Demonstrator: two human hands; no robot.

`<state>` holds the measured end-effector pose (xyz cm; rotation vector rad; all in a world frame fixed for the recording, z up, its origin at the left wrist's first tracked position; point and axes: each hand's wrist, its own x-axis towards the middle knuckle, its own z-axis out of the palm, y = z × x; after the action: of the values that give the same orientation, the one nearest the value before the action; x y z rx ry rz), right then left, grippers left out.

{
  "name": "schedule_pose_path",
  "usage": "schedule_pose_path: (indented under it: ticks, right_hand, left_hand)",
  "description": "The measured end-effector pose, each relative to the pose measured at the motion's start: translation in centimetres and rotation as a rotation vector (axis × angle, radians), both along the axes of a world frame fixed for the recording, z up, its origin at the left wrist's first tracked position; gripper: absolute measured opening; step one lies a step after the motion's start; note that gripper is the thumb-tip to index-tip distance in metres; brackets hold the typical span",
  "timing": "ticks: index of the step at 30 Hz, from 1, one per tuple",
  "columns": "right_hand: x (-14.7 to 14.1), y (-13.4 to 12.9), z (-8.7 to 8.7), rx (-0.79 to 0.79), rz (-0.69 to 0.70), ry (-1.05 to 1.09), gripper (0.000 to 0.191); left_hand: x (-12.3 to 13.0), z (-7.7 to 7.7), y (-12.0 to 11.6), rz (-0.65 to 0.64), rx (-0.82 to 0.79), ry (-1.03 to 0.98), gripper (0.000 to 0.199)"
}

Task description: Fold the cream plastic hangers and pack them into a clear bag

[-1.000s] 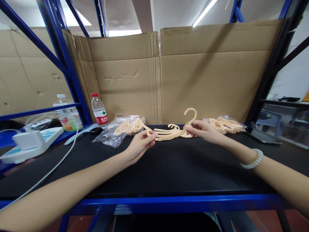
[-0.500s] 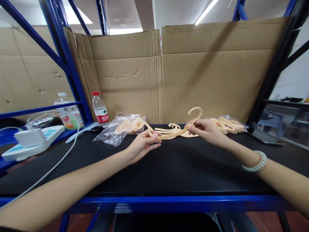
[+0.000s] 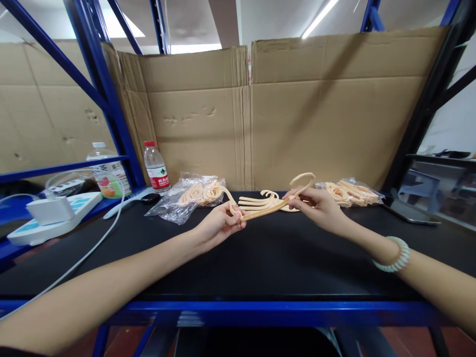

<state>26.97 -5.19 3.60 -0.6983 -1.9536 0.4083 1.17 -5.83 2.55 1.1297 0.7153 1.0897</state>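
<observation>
A cream plastic hanger [image 3: 265, 211] is held above the black table between my two hands. My left hand [image 3: 222, 221] pinches its left end, where a curved piece rises toward the bag behind. My right hand [image 3: 316, 205] grips it near the base of its hook, which curls up above the fingers. Behind it several more cream hangers [image 3: 256, 202] lie on the table, partly hidden by the held one and my right hand. Clear plastic bags of cream hangers lie at the left [image 3: 197, 195] and at the right [image 3: 351, 192].
A red-capped bottle [image 3: 158, 171] stands back left, near a larger bottle [image 3: 110, 173]. A white power strip [image 3: 80, 206] with a charger and cable is at the left. A flat dark device [image 3: 412, 213] lies right. Cardboard [image 3: 201, 119] walls the back.
The held hanger has tilted, its hook tipping down and slightly right, and more of the hangers behind it shows. Both hands keep their grip.
</observation>
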Motion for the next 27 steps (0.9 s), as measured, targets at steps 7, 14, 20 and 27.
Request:
schedule_pose_path:
  ticks: [7,14,20,27]
  right_hand:
    - [-0.6,-0.2,-0.7,0.008,-0.050,0.011,0.033]
    - [-1.4,-1.0,-1.1,0.010,-0.070,0.048,0.029]
    - [-1.6,-1.4,-1.1,-0.028,-0.091,0.146,0.027]
    - [-2.1,-1.9,-1.2,-0.056,-0.109,0.232,0.022]
  left_hand:
    - [0.0,-1.0,0.4,0.028,0.078,0.010,0.026]
    - [0.1,-1.1,0.4,0.137,0.132,0.009,0.027]
    - [0.4,-0.9,0.2,0.155,0.111,-0.039,0.026]
    - [0.3,-0.9,0.3,0.181,0.111,-0.088,0.022]
